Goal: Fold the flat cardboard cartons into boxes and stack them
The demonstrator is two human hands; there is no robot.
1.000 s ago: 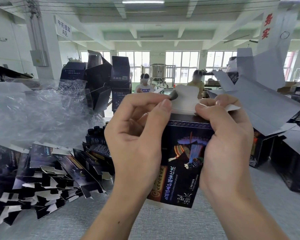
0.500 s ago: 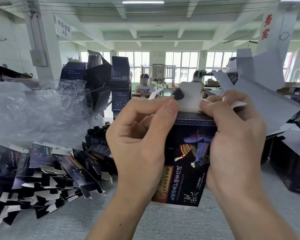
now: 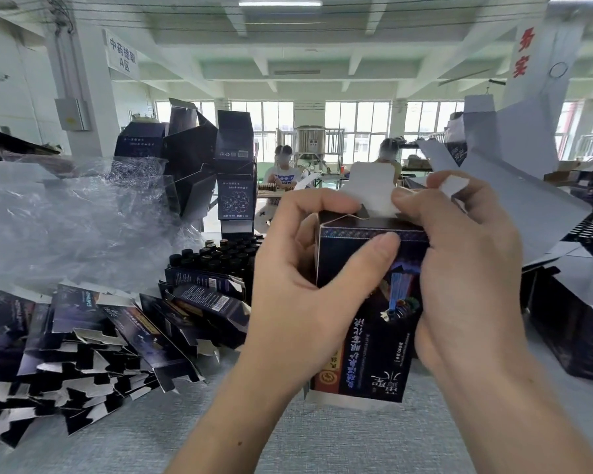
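**Carton end flap, halfway to a box**

Carton (image 3: 374, 354) is up off the table (image 3: 322, 439), upright and close to the head cam, with the printed face toward me and the print upside down. The left hand (image 3: 298, 295) grips its left side, thumb laid across the front just under the top edge and the other fingers curled over the top corner. The right hand (image 3: 466, 275) wraps the right side, with its fingertips (image 3: 404, 196) curled in on the white flap (image 3: 370, 186) standing up from the top opening. So both hands are clamped on it, neither one wide.

My read from the feed is that the step is closing that end. To do it well, I'd crease the flap hard along its score first. The left thumb should hold the body square so the mouth doesn't skew, then the tongue goes in behind the front wall in 1 smooth push. Squeeze too hard and the walls could bow and jam it.

Further out on the left, the flat cartons (image 3: 83, 336) lie fanned and overlapping. Behind them are dark bottles (image 3: 220, 254), crumpled plastic wrap (image 3: 65, 217) and stacked boxes (image 3: 235, 172). Way back, 2 people (image 3: 283, 169) sit by the windows.
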